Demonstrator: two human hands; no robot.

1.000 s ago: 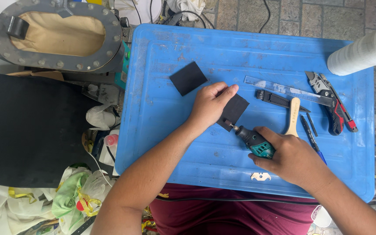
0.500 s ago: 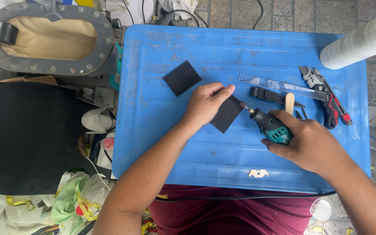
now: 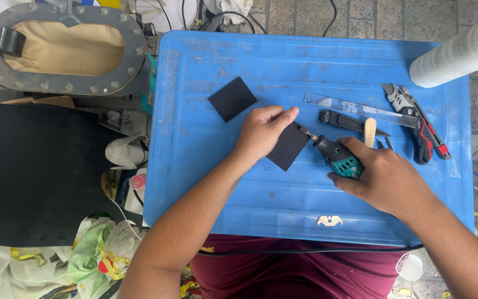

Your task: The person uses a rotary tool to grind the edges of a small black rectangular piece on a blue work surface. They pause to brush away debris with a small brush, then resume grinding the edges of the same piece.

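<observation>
At far left a large black sheet (image 3: 34, 171) lies flat, with a grey bolted flange (image 3: 65, 47) around a tan oval opening above it and crumpled bags (image 3: 92, 257) below. The blue worktop (image 3: 206, 182) fills the centre of the view. On its upper left part a loose black square (image 3: 232, 98) lies flat, apart from both hands. Just right of it, the left hand (image 3: 262, 133) rests palm down on a second black pad (image 3: 289, 147); its fingers (image 3: 284, 115) are together and extended, pressing the pad's upper left part against the worktop rather than gripping it. The pad lies near the worktop's centre, turned corner-on. The tip of a rotary tool (image 3: 336, 156) meets the pad's upper right edge; whether it actually touches cannot be told. The right hand (image 3: 385, 180) holds this tool, its fingers clamped around the green and black body, the nose pointing up and left. A small metal blade (image 3: 329, 221) lies near the front edge below the tool. Behind the right hand lie a steel ruler (image 3: 360, 108), a black knife (image 3: 347, 120) and a wooden stick (image 3: 370, 131). Further right a folding cutter (image 3: 416, 122) with red trim lies at an angle, and a white roll (image 3: 460, 52) overhangs the top right corner.
</observation>
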